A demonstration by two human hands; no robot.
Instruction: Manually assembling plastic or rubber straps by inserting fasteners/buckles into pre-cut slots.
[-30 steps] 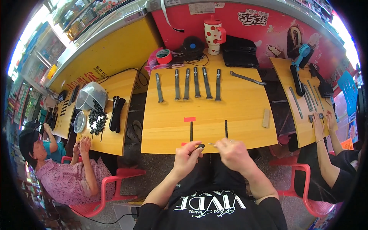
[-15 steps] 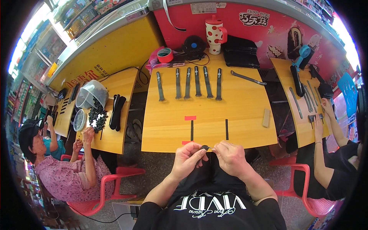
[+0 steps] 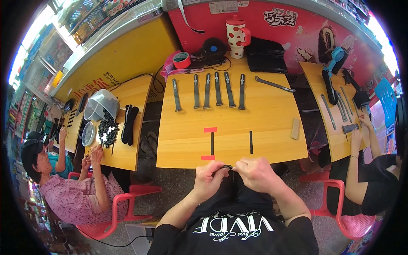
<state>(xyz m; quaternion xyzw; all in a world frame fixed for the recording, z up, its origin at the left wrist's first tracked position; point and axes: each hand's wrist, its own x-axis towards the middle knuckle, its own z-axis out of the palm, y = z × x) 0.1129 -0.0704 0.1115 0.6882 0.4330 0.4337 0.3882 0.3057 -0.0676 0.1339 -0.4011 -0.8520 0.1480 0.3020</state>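
Note:
Just off the front edge of my table (image 3: 187,144), my left hand (image 3: 206,180) and my right hand (image 3: 257,174) meet over my lap. Between their fingertips is a small black strap-like piece (image 3: 227,167), curved at the left hand and pinched by both. My fingers cover most of it, so its full shape is hidden. Farther back on the table, several dark grey straps (image 3: 207,91) lie side by side in a row, each with a thicker lower end. Another strap (image 3: 275,84) lies slanted at the right.
Red tape (image 3: 210,129) and a black strip (image 3: 251,142) mark the tabletop. A wooden block (image 3: 295,128) lies right. Behind are a dotted tumbler (image 3: 235,38), a tape roll (image 3: 182,60) and black pouches (image 3: 267,56). Co-workers sit left (image 3: 76,191) and right (image 3: 369,178) at their own tables.
The black piece has turned between my fingers and now looks thinner and curved. My hands stay close together. The co-worker at right has shifted their hands slightly.

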